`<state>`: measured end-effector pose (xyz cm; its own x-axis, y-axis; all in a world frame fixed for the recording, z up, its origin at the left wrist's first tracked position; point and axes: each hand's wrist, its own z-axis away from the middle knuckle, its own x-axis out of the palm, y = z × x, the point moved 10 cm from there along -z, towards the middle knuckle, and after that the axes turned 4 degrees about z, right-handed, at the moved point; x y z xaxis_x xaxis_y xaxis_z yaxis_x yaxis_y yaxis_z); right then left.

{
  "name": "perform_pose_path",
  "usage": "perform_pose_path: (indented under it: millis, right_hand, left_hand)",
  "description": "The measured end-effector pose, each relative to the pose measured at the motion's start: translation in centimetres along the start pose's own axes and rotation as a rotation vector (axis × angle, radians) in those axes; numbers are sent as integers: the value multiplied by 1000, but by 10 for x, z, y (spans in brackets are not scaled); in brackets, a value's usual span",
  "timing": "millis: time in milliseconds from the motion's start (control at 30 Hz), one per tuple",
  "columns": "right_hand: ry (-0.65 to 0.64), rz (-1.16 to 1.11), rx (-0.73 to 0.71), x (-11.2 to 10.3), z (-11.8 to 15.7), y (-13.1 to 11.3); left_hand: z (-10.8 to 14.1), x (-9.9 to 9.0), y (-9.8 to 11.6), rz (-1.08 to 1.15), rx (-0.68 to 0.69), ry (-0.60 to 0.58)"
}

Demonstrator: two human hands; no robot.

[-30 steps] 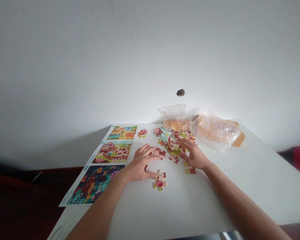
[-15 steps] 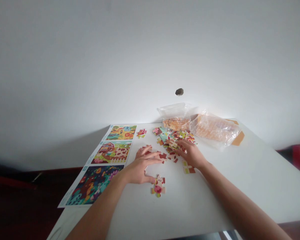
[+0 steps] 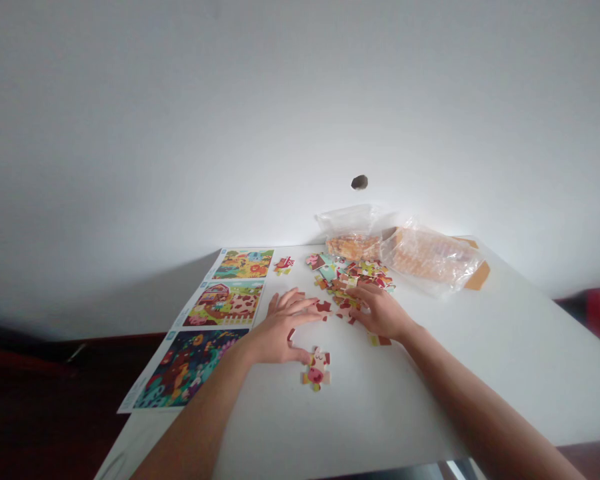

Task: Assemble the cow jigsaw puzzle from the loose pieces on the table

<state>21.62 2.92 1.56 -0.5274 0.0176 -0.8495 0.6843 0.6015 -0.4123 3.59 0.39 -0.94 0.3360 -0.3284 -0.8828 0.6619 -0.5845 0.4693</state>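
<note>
My left hand (image 3: 283, 331) is spread over several brown-and-white puzzle pieces, its thumb beside the cow-face piece (image 3: 319, 369) that lies on the white table. At the near right edge of the heap of loose pieces (image 3: 367, 270) is my right hand (image 3: 383, 310), fingers apart, the tips touching pieces there. A brown-spotted piece (image 3: 323, 309) shows between the two hands. Partly under my right hand is a green-and-brown piece (image 3: 380, 340). Pieces beneath both palms are hidden.
A printed picture sheet (image 3: 183, 319) with three scenes lies on the left of the white table (image 3: 300, 433). A red barn piece (image 3: 283, 265) sits by it. Clear plastic bags (image 3: 433, 259) (image 3: 353, 247) of pieces rest at the back, near the wall (image 3: 180, 133).
My right hand has shifted slightly left and nearer, covering more of the green-and-brown piece. My left hand has barely moved.
</note>
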Motion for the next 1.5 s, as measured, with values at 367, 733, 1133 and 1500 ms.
perform_pose_path:
  millis: [367,733,1133,1500]
  right_hand:
    - [-135,-177,-312,2,9,-47]
    - [-201,-200,-423,8,13,-68]
    - [36,-59,-58,-45,9,0]
    - [-476,47,163,5,24,24]
  left_hand:
    - [2,-8,-8,-48,-23,73]
    - [2,-10,-4,-41,54,142]
    - [2,-13,2,-26,76,155]
    - [-2,-3,30,-48,109,113]
